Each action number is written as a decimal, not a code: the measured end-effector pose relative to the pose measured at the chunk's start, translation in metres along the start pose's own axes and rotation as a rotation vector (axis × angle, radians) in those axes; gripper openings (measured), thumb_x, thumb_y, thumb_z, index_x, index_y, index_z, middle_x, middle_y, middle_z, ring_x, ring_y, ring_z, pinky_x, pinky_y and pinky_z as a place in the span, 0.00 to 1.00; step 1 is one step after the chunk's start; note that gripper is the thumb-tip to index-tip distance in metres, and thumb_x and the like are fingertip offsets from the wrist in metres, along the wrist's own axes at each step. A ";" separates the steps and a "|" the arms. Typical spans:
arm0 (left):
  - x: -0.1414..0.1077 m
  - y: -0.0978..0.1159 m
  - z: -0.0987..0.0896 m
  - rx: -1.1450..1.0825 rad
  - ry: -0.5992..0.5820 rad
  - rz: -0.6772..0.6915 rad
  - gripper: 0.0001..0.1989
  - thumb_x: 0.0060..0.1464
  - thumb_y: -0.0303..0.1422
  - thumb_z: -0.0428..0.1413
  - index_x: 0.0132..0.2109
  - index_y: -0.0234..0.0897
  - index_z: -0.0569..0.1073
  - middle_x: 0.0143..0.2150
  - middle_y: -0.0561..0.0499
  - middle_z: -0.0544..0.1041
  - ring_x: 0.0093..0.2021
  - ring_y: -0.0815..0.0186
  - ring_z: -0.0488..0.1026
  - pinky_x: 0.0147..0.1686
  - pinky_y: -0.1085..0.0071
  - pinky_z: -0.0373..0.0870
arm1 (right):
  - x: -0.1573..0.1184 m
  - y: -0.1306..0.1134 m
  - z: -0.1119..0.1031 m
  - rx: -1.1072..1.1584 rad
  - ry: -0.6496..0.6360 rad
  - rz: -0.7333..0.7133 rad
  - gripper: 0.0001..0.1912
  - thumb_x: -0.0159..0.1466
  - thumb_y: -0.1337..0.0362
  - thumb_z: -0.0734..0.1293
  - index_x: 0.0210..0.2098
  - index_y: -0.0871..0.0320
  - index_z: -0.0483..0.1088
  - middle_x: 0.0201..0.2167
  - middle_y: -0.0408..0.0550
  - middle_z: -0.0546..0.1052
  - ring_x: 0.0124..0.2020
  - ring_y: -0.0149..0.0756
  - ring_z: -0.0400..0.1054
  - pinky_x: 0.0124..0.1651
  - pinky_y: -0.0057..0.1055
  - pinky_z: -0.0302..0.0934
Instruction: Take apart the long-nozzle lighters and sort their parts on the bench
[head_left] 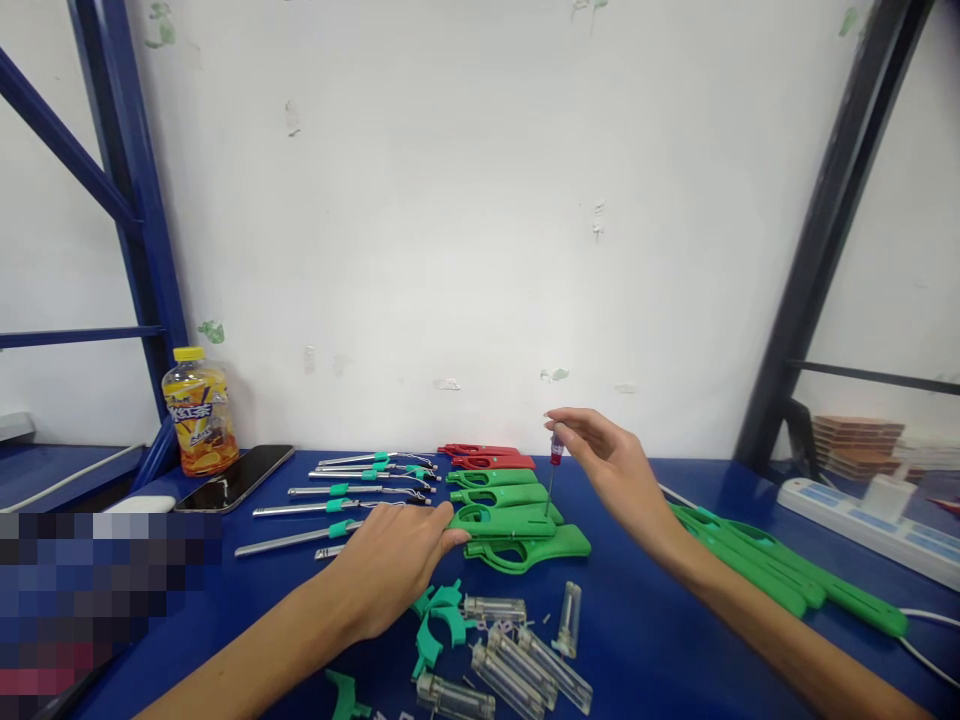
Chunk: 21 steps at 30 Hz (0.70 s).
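My left hand [409, 550] is closed on the front end of a green lighter casing [506, 521], pressing it down over other green casings on the blue table. My right hand [606, 462] pinches the red handle of a screwdriver [555, 455]. Its thin shaft stands nearly upright, with the tip at the handle end of the held casing. A lower green casing [566, 543] shows just in front. Behind lie more green casings [501, 495] and red casings [491, 462]. Left of them are several metal lighter tubes [300, 508] with teal clips and wires, partly hidden by my left hand.
Clear plastic fuel tanks [517, 670] and teal trigger pieces [442, 620] lie in front. Further green casings [780, 560] and a power strip [877, 520] sit on the right. A phone [238, 480] and a drink bottle [199, 415] stand at the left by the rack post.
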<state>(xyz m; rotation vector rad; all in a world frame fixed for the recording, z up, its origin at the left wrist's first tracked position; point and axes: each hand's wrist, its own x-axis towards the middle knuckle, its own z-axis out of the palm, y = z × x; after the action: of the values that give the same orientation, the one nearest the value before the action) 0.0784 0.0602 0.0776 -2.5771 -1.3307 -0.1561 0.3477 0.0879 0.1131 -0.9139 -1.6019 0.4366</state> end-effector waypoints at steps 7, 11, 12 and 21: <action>0.001 0.001 -0.002 0.018 -0.015 -0.006 0.24 0.73 0.44 0.32 0.43 0.39 0.68 0.35 0.48 0.78 0.34 0.53 0.78 0.29 0.65 0.61 | -0.001 -0.005 0.001 -0.057 0.018 0.025 0.15 0.65 0.50 0.68 0.42 0.54 0.76 0.39 0.48 0.80 0.38 0.41 0.74 0.43 0.38 0.67; 0.001 0.001 -0.003 0.023 -0.008 -0.013 0.23 0.73 0.43 0.33 0.42 0.39 0.68 0.34 0.48 0.78 0.34 0.52 0.77 0.28 0.64 0.59 | -0.001 -0.003 0.000 -0.047 0.018 0.007 0.14 0.66 0.52 0.67 0.43 0.54 0.76 0.41 0.48 0.80 0.41 0.41 0.74 0.46 0.38 0.66; 0.001 0.001 -0.003 0.023 -0.003 -0.011 0.23 0.73 0.43 0.33 0.42 0.39 0.67 0.34 0.48 0.78 0.34 0.52 0.77 0.28 0.64 0.59 | 0.000 -0.002 -0.001 -0.033 0.013 0.001 0.14 0.67 0.52 0.67 0.44 0.54 0.75 0.43 0.49 0.80 0.44 0.42 0.74 0.48 0.39 0.66; 0.002 0.002 -0.006 0.023 -0.024 -0.016 0.22 0.73 0.43 0.33 0.42 0.38 0.68 0.35 0.48 0.78 0.34 0.55 0.77 0.28 0.66 0.58 | -0.002 -0.005 0.000 -0.066 0.033 0.027 0.14 0.65 0.51 0.67 0.43 0.53 0.76 0.43 0.49 0.80 0.42 0.43 0.74 0.46 0.39 0.66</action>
<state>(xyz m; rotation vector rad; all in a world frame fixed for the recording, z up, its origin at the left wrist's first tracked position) 0.0813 0.0592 0.0831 -2.5581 -1.3537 -0.1129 0.3459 0.0834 0.1157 -0.9886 -1.5832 0.3869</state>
